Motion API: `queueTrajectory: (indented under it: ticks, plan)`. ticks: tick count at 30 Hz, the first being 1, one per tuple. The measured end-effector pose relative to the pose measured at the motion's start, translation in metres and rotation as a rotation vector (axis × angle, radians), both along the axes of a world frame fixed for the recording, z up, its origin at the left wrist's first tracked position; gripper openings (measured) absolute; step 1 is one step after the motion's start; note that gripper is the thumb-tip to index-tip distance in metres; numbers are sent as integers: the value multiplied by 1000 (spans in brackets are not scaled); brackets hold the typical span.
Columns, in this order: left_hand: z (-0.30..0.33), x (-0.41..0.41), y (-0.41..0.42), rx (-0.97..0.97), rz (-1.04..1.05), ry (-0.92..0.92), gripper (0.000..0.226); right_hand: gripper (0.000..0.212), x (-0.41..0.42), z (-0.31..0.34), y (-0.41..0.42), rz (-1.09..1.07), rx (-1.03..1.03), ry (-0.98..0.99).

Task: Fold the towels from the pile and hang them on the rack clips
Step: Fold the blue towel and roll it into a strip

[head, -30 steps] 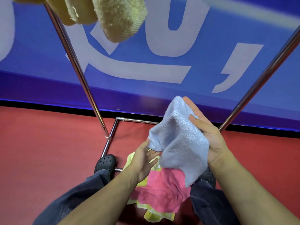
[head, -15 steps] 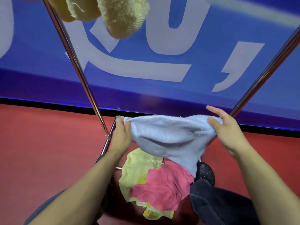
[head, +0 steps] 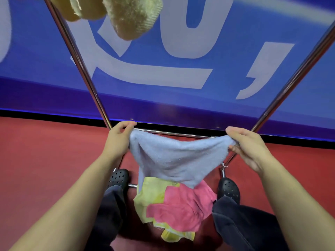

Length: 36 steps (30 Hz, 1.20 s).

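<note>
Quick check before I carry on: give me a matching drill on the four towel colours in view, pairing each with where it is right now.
Things:
1. light blue terry towel
2. pink cloth towel
3. yellow-green cloth towel
4. tan fluffy towel

Places:
A. hanging at the top of the view
B. on top of the floor pile
C. stretched between the left hand and right hand
D. lowest in the floor pile, under another towel

Pairs: 1-C, 2-B, 3-D, 4-A

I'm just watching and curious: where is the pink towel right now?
The pink towel lies low in the head view on the floor pile, atop the yellow towel, between the person's feet.
</note>
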State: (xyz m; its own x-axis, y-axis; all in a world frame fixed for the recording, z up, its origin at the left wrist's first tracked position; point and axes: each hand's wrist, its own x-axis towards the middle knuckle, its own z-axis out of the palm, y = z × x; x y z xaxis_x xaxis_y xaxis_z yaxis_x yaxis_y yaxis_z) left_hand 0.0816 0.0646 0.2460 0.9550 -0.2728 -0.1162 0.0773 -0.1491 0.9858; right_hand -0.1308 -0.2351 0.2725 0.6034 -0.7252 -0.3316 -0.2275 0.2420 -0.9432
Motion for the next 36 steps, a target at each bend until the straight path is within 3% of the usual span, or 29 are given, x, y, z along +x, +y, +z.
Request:
queueTrajectory:
  ticks: [4, 8, 13, 20, 25, 28, 36]
  plan:
    - [3, -1, 5, -15, -24, 60, 16, 25, 1, 0, -2, 104, 31, -46]
    - [2, 4, 9, 20, -38, 23, 18, 19, -3, -7, -8, 197, -253, 202]
    - [2, 4, 10, 131, -72, -143, 20, 21, -6, -4, -7, 203, -397, 321]
    - [3, 1, 6, 63, -64, -103, 20, 18, -5, -1, -8, 170, -159, 120]
    - [1, 3, 7, 71, -68, -131, 22, 26, -11, -1, -8, 444, -306, 300]
    - [2, 2, 6, 46, -61, -142, 23, 13, -11, -5, -6, 543, -376, 407]
    - [4, -1, 3, -3, -49, -131, 21, 6, -10, -22, -15, 453, -331, 349]
